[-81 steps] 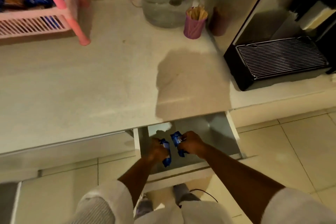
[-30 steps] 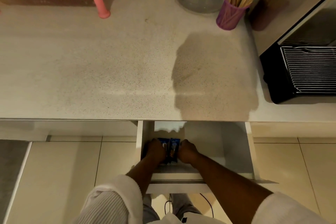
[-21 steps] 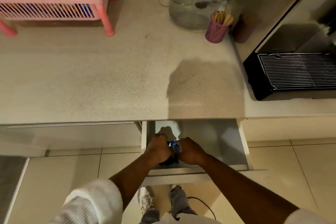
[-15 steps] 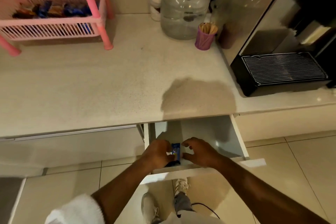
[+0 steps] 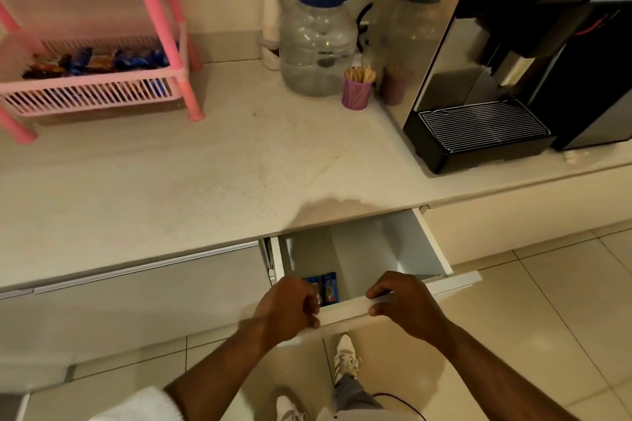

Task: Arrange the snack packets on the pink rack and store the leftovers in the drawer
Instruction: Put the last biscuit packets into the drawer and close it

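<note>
The white drawer (image 5: 403, 249) under the counter stands pulled out. Two blue snack packets (image 5: 325, 287) lie side by side at its front left corner. My left hand (image 5: 289, 309) grips the drawer's front panel (image 5: 345, 311) at its left end, partly covering one packet. My right hand (image 5: 403, 304) grips the same panel further right, fingers curled over its top edge. The pink rack (image 5: 160, 27) stands at the counter's back left, its lower shelf filled with several blue and orange packets (image 5: 99, 61); the upper shelf also holds packets.
A big water bottle (image 5: 316, 44) stands at the back of the pale counter (image 5: 205, 174), with a purple cup of wooden sticks (image 5: 357, 89) beside it. A black coffee machine with a drip tray (image 5: 478, 133) stands at the right. My shoes (image 5: 345, 362) are on the tiled floor.
Both hands let go of the blue packets, which now lie in the drawer, and moved back onto the drawer's front panel. The camera tilted up, showing more of the rack.
</note>
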Motion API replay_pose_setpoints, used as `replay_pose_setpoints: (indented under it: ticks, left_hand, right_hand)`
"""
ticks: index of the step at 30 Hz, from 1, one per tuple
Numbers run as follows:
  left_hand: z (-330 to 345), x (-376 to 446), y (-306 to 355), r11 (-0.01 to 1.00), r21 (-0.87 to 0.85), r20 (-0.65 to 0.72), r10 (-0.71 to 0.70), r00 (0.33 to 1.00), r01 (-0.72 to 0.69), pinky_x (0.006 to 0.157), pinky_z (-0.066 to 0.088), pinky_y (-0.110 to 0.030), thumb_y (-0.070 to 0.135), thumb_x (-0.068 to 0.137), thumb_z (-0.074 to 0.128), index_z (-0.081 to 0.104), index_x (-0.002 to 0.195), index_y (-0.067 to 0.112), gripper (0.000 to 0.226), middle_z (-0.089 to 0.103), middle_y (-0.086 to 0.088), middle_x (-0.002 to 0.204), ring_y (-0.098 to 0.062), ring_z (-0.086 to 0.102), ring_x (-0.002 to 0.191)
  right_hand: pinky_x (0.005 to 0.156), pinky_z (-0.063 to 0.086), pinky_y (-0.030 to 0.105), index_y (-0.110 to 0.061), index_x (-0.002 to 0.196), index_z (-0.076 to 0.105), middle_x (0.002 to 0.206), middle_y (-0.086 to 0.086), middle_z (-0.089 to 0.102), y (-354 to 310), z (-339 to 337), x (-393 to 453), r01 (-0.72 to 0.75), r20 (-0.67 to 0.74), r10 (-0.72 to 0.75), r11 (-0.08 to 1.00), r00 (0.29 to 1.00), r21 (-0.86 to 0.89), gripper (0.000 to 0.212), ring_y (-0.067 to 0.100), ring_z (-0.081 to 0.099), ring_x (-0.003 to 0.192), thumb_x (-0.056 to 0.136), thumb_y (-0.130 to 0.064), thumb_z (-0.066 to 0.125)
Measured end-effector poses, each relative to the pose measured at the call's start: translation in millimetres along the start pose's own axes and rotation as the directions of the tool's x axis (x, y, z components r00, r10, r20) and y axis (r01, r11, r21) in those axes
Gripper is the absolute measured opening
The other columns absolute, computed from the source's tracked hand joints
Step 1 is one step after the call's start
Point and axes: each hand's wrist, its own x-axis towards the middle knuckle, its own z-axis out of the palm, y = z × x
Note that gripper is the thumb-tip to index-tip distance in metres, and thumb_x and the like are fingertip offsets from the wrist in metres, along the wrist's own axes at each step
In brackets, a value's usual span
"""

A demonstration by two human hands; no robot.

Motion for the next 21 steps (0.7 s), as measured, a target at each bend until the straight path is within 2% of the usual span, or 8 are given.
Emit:
replay_pose_setpoints:
  ticks: [3, 5, 8, 11, 13, 15, 17, 21]
  left_hand:
    - [-1, -2, 1, 0.999, 0.004, -0.043, -0.031, 0.999, 0.032, 0.067, 0.049, -0.014, 0.028, 0.074, 0.083, 0.067, 0.079, 0.028, 0.017, 0.069, 0.010, 0.086, -0.005, 0.062, 0.075]
    - [-1, -2, 1, 0.999, 0.010, -0.072, -0.043, 0.996, 0.043, 0.061, 0.042, -0.010, 0.027, 0.075, 0.083, 0.063, 0.079, 0.030, 0.020, 0.066, 0.012, 0.086, -0.003, 0.059, 0.072]
    - [-1, 1, 1, 0.998, 0.020, -0.116, -0.058, 0.992, 0.061, 0.056, 0.039, -0.007, 0.018, 0.079, 0.078, 0.060, 0.077, 0.032, 0.023, 0.063, 0.015, 0.082, 0.002, 0.057, 0.065]
    - [-5, 7, 0, 0.996, -0.002, -0.161, -0.093, 0.983, 0.094, 0.068, 0.054, -0.014, 0.010, 0.084, 0.071, 0.063, 0.079, 0.028, 0.020, 0.068, 0.011, 0.082, 0.000, 0.065, 0.069]
    - [-9, 13, -2, 0.995, 0.034, -0.195, -0.087, 0.977, 0.095, 0.073, 0.053, -0.015, 0.013, 0.087, 0.068, 0.066, 0.084, 0.027, 0.014, 0.069, 0.010, 0.090, -0.003, 0.064, 0.077]
    - [-14, 20, -5, 0.988, 0.127, -0.248, -0.054, 0.967, 0.088, 0.079, 0.052, -0.018, 0.022, 0.088, 0.068, 0.067, 0.095, 0.027, 0.009, 0.066, 0.007, 0.107, -0.005, 0.060, 0.090]
    - [-18, 28, -9, 0.967, 0.232, -0.336, -0.024, 0.942, 0.107, 0.090, 0.051, -0.025, 0.033, 0.084, 0.072, 0.063, 0.113, 0.026, 0.031, 0.056, 0.004, 0.123, -0.013, 0.053, 0.109]
    - [-28, 38, -11, 0.956, 0.218, -0.496, -0.065, 0.866, 0.196, 0.089, 0.048, -0.023, 0.042, 0.071, 0.082, 0.051, 0.128, 0.028, 0.067, 0.045, 0.001, 0.126, -0.015, 0.045, 0.111]
  right_hand:
    - [0.071, 0.051, 0.012, -0.045, 0.077, 0.067, 0.085, -0.025, 0.066, -3, 1, 3, -0.033, -0.022, 0.033, 0.999, 0.999, -0.011, 0.020, -0.001, 0.064, 0.083, 0.073, -0.038, 0.085]
    - [0.069, 0.048, 0.010, -0.046, 0.076, 0.066, 0.084, -0.026, 0.065, -5, 0, 7, -0.040, -0.038, 0.040, 0.999, 0.999, -0.020, 0.021, -0.003, 0.063, 0.082, 0.072, -0.039, 0.085]
    - [0.068, 0.045, 0.010, -0.044, 0.076, 0.064, 0.084, -0.025, 0.064, -12, -1, 15, -0.045, -0.070, 0.043, 0.999, 0.997, -0.027, 0.021, 0.000, 0.063, 0.081, 0.073, -0.039, 0.084]
    - [0.068, 0.041, 0.010, -0.041, 0.080, 0.063, 0.087, -0.023, 0.060, -20, -4, 27, -0.043, -0.102, 0.038, 0.998, 0.994, -0.049, 0.022, 0.004, 0.061, 0.082, 0.074, -0.038, 0.084]
    - [0.071, 0.039, 0.010, -0.037, 0.093, 0.064, 0.098, -0.023, 0.054, -25, -6, 35, -0.006, -0.142, -0.010, 0.994, 0.990, -0.106, 0.027, 0.003, 0.058, 0.088, 0.074, -0.038, 0.084]
    - [0.080, 0.045, 0.014, -0.031, 0.110, 0.063, 0.114, -0.015, 0.049, -30, -8, 44, -0.001, -0.185, -0.029, 0.987, 0.982, -0.162, 0.043, 0.005, 0.055, 0.099, 0.074, -0.040, 0.084]
    - [0.088, 0.050, 0.023, -0.027, 0.121, 0.059, 0.127, -0.007, 0.045, -37, -10, 53, -0.022, -0.228, -0.028, 0.977, 0.973, -0.213, 0.056, 0.012, 0.051, 0.113, 0.073, -0.041, 0.085]
    - [0.095, 0.052, 0.031, -0.027, 0.128, 0.052, 0.133, -0.001, 0.046, -50, -13, 71, -0.043, -0.337, -0.081, 0.938, 0.938, -0.344, 0.072, 0.019, 0.046, 0.123, 0.068, -0.048, 0.086]
